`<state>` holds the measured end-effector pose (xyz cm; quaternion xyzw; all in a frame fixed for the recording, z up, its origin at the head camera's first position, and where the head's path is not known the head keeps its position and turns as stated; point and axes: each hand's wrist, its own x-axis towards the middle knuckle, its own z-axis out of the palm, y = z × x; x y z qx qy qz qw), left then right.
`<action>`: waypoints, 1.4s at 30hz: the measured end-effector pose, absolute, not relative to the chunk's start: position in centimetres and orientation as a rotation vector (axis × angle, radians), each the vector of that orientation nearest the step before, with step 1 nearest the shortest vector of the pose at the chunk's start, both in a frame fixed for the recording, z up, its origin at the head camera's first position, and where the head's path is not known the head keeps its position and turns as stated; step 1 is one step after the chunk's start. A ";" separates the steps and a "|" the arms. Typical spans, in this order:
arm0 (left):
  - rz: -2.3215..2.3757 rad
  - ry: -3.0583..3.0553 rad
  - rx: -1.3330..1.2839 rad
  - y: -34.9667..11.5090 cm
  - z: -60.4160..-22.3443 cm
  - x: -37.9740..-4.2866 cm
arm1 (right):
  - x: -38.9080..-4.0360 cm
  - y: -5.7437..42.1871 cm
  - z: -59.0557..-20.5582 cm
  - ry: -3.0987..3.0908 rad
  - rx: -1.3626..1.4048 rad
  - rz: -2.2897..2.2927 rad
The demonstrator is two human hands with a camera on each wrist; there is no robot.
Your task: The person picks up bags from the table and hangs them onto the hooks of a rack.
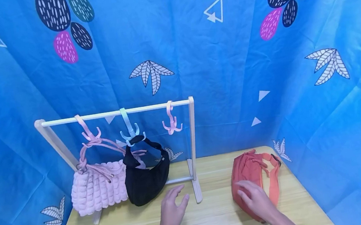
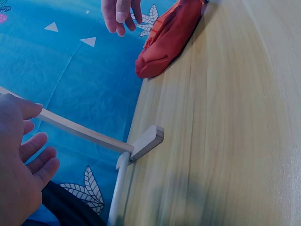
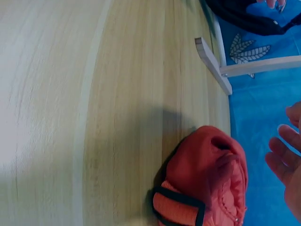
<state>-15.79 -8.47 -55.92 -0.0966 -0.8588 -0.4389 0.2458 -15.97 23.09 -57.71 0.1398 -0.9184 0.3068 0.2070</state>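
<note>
My left hand (image 1: 173,211) is held in the air in front of the rack, close to a black shoulder bag (image 1: 148,181), its fingers loosely bent around nothing. The black bag hangs by its strap from a blue hook (image 1: 129,125). Over the red waist bag (image 1: 243,172) on the right of the table hovers my right hand (image 1: 256,198), fingers relaxed. In the right wrist view a gap shows between that hand (image 3: 288,160) and the red bag (image 3: 207,174). An orange strap (image 1: 273,184) with a dark buckle lies along the bag's right side.
A pink woven handbag (image 1: 99,187) hangs from a pink hook (image 1: 88,130) at the rack's left. Another pink hook (image 1: 171,119) holds nothing at the right end of the white bar (image 1: 149,108). Wooden posts (image 1: 193,137) support the rack; blue patterned cloth (image 1: 215,66) surrounds the table (image 1: 215,218).
</note>
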 end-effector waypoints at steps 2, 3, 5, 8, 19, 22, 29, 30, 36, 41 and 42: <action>-1.216 -2.364 -0.258 -8.2 -55.9 -15.8 | -16.0 23.4 -57.8 -2.555 0.391 0.830; -1.226 -2.375 -0.256 -8.1 -56.0 -15.8 | -15.9 23.6 -57.8 -2.552 0.394 0.815; -1.243 -2.393 -0.258 -7.9 -56.0 -15.8 | -15.9 23.9 -57.8 -2.548 0.395 0.793; -1.257 -2.407 -0.261 -7.5 -56.0 -15.7 | -15.9 24.4 -57.9 -2.544 0.409 0.759; -1.262 -2.398 -0.295 -6.2 -56.2 -15.4 | -16.0 26.3 -58.3 -2.550 0.420 0.671; -1.279 -2.411 -0.297 -5.8 -56.2 -15.3 | -16.0 27.0 -58.2 -2.545 0.450 0.647; -1.311 -2.441 -0.295 -4.9 -56.2 -15.1 | -15.7 28.9 -58.5 -2.542 0.499 0.588; -1.308 -2.443 -0.297 -4.8 -56.2 -15.1 | -15.6 29.1 -58.5 -2.534 0.507 0.582; -1.337 -2.431 -0.335 -4.0 -56.3 -15.1 | -15.5 30.3 -59.2 -2.499 0.536 0.527; -1.371 -2.437 -0.354 -3.4 -56.5 -15.1 | -15.4 31.2 -59.6 -2.468 0.587 0.471; -1.385 -2.445 -0.348 -3.3 -56.5 -15.1 | -15.4 31.4 -59.6 -2.471 0.591 0.459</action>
